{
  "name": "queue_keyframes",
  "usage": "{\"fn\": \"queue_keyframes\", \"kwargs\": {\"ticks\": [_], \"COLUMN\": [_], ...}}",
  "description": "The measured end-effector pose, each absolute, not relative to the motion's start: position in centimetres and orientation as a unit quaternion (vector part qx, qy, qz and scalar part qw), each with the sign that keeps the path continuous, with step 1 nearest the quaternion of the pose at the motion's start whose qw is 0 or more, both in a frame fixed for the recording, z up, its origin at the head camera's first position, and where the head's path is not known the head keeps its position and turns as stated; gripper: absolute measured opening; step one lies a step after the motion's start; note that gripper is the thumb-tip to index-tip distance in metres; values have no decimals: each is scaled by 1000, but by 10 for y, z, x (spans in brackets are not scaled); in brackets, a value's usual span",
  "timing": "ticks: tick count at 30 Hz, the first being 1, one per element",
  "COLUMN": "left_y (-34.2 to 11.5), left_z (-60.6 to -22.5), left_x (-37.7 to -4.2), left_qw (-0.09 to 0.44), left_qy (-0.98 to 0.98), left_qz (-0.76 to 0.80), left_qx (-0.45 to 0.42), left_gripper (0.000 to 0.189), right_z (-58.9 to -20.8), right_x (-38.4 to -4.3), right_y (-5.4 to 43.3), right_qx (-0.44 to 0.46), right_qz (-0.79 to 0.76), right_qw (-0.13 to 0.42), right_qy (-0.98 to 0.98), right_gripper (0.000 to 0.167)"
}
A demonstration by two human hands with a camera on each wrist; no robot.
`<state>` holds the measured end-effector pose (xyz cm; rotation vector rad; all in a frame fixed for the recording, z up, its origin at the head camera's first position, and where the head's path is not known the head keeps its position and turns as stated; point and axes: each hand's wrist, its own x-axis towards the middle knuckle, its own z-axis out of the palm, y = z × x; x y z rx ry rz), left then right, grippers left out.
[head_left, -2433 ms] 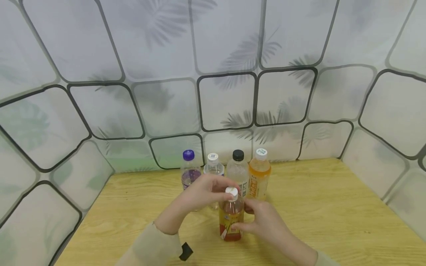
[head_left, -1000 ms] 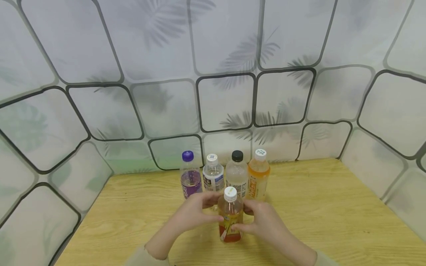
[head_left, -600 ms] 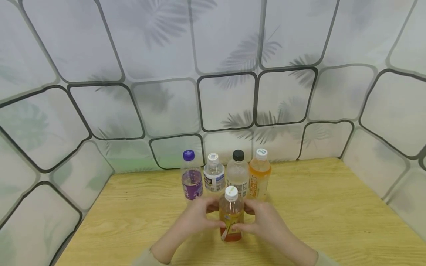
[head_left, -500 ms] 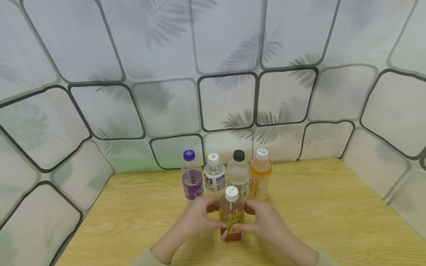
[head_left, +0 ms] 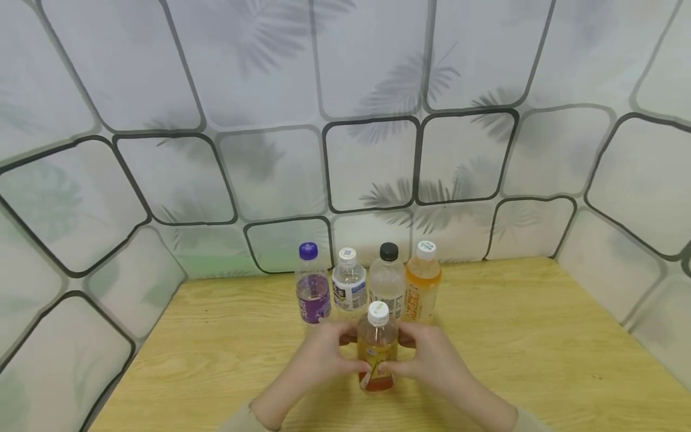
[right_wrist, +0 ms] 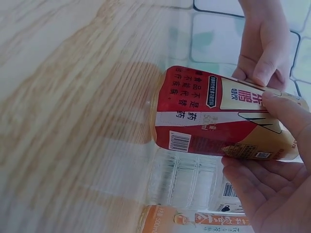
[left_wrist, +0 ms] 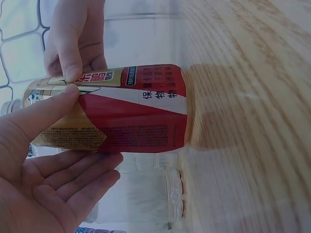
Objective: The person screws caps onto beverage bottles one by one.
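A drink bottle [head_left: 377, 354] with a white cap and a gold-and-red label stands upright on the wooden table. From its left side my left hand [head_left: 326, 351] holds the body, thumb on the front and fingers round behind. My right hand [head_left: 432, 357] grips the opposite side the same way. Both thumbs press on the label, nearly meeting, as the left wrist view shows on the bottle's label [left_wrist: 131, 116]. In the right wrist view the base of the bottle [right_wrist: 194, 114] meets the tabletop.
Close behind stand several bottles in a row: one with a purple cap [head_left: 313, 294], a clear one with a white cap [head_left: 349, 288], one with a black cap [head_left: 387, 279] and an orange one [head_left: 423, 288]. A patterned wall covering [head_left: 367, 168] rises behind the table [head_left: 540, 336].
My left hand has come down from the white cap to the left side of the bottle's body. My right hand and the bottles stay where they were.
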<state>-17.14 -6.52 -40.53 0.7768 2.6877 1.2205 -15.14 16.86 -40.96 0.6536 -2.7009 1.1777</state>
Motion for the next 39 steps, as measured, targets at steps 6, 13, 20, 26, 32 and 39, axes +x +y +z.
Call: {"fn": "queue_keyframes", "kwargs": {"ticks": [6,13,20,26,32,39], "left_y": [-60,-48,-30,-12,4,18], "left_z": [-408,-414,-414,-413,-410,-409], "left_x": [-167,-163,-163,-162,-163,-164], "left_qw": [47,31,4,-8,-23,-51], "left_qy": [879,883,893,896,904,903], "left_qz": [404,383,331,313,289,296], "left_qx": [250,271,304,314,315,307], "left_gripper": [51,46,40,38,38,36], "right_z": [-412,-416,-417,-418,-413,-411], "right_x": [-147,-136,-129,-126,-127,-129], "right_y": [175,188,208,225,239,249], "right_qx": [208,190,148,135,110,107], "right_qz": [399,406,404,386,383,361], "right_qw": [56,55,38,66,55,99], "right_qy": [-891,-892,-902,-910,-915,-921], "right_gripper": [65,66,66,66,69,70]}}
